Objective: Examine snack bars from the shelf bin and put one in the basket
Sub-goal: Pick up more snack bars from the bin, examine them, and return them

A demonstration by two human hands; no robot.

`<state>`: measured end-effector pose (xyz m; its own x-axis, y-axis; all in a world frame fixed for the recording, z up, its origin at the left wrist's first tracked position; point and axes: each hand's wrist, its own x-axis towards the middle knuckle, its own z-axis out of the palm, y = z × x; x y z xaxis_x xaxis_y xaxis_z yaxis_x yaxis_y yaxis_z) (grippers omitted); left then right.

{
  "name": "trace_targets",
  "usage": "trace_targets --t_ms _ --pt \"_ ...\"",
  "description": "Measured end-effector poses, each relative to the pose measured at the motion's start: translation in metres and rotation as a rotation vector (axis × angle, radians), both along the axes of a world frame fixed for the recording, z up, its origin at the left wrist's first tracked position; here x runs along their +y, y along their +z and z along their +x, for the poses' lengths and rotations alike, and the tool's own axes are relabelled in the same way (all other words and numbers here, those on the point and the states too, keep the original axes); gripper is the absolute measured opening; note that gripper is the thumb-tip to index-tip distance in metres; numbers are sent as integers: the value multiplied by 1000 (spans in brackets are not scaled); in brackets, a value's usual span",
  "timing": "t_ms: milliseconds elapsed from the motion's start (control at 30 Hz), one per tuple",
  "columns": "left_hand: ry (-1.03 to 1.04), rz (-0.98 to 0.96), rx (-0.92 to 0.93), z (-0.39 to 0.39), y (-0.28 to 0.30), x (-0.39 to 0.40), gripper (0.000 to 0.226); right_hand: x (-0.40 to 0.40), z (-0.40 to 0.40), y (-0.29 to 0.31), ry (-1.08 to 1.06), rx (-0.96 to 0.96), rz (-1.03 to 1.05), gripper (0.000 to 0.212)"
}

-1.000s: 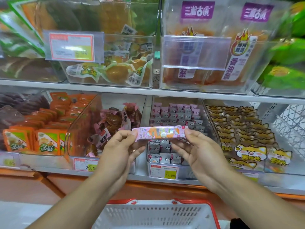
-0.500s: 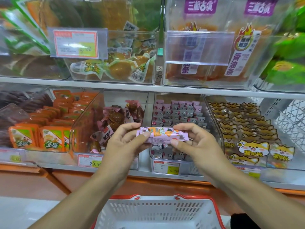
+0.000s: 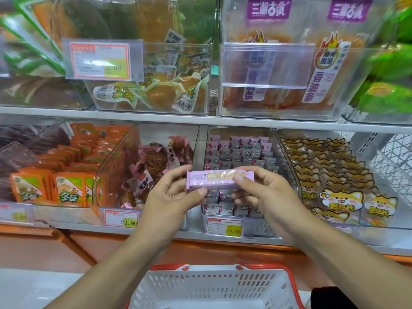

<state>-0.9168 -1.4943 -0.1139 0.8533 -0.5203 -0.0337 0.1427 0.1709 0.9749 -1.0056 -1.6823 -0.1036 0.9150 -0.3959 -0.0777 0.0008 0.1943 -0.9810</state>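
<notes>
— What are the fingers doing?

— The left hand pinches the left end of a pink snack bar, thumb under its lower edge and fingers curled behind it. The right hand grips the right end, thumb pressed on the front of the wrapper and fingers wrapped over the top.

— How does the bar lie?

— Level, lengthwise between both hands, its pale yellow panel facing the camera. It is held in the air in front of the clear shelf bin, which is packed with rows of small pink and grey packets.

— And around that bin?

— A yellow price tag hangs on its front. To the left, a bin of brown snacks in pink wrappers, then orange packets. To the right, cartoon fox packets.

— Where is the basket?

— The white basket with its red rim sits below the forearms, well under the bar. What it holds I cannot tell.
</notes>
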Motion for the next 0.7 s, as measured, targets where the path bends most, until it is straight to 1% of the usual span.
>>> trace_targets --t_ms 33,100,167,267,300,367,467,533,600,667,700 --pt "12 -1 -20 0 0 0 50 0 1 0 10 21 1 40" --pt "13 5 -44 -1 -1 -1 44 1 2 1 33 63 9 50" --pt "7 6 -23 -2 -1 0 40 0 2 3 31 61 52 55" --pt "32 34 35 0 -2 -1 42 -1 2 6 31 -33 170 46" --pt "37 54 62 0 -2 -2 43 -1 2 7 35 -53 188 46" --pt "35 96 101 1 -3 -5 45 0 2 6 20 -53 189 44" --pt "16 124 112 0 -5 -7 43 2 5 4 -30 -13 237 28" --pt "13 138 112 -1 -6 -8 56 1 9 3 -41 11 255 22" --pt "22 138 118 -1 -4 -8 63 -1 13 3 -29 6 246 23" --pt "10 134 61 -1 -6 -10 59 -5 20 4 -68 -66 258 23" --pt "9 169 -24 -3 -6 -11 55 -8 26 4 -129 -105 269 23"
